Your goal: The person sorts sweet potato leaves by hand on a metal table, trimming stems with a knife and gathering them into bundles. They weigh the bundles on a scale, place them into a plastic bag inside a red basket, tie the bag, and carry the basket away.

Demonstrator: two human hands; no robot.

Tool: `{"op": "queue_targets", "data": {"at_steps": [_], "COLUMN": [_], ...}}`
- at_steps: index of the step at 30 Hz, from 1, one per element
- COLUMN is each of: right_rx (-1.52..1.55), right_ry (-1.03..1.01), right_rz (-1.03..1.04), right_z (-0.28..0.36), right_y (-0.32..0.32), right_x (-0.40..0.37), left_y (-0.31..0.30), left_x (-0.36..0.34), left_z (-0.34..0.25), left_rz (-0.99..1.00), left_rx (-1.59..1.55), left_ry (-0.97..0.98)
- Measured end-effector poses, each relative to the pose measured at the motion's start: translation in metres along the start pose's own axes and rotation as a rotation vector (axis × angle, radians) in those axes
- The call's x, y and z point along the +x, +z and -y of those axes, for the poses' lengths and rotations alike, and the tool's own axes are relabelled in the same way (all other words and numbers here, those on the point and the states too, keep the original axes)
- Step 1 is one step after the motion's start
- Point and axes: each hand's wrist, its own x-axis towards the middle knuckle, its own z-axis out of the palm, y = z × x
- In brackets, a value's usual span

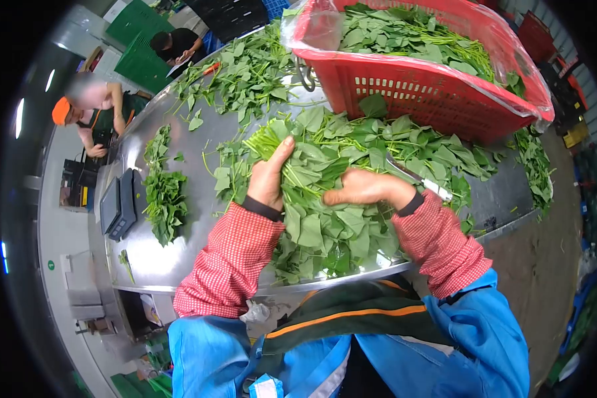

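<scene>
My left hand is wrapped round a bunch of leafy greens, thumb up along the cut stems. The stem ends point away from me to the upper left, and the leaves hang toward me. My right hand is closed against the right side of the same bunch, its fingers partly hidden by leaves. Loose greens lie beneath both hands on the metal table. Just beyond my right wrist, a knife with a white handle rests on the greens.
A red plastic crate, lined with clear film and filled with greens, stands at the back right. A scale and a small pile of greens are on the left. Two people are beyond the table's far left side.
</scene>
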Motion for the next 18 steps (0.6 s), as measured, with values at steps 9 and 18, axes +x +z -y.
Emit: {"op": "queue_targets", "data": {"at_steps": [9, 18], "right_rx": [1.070, 1.159], "right_ry": [-0.010, -0.124], "right_rz": [-0.096, -0.266], "right_z": [-0.041, -0.024], "right_y": [0.088, 0.085], "right_x": [0.021, 0.011], "left_y": [-0.041, -0.062], "left_x": [0.018, -0.034], "left_z": [-0.001, 0.048], "left_rz": [0.319, 0.414], "left_rx": [1.113, 0.591], "left_ry": [-0.006, 0.075]}}
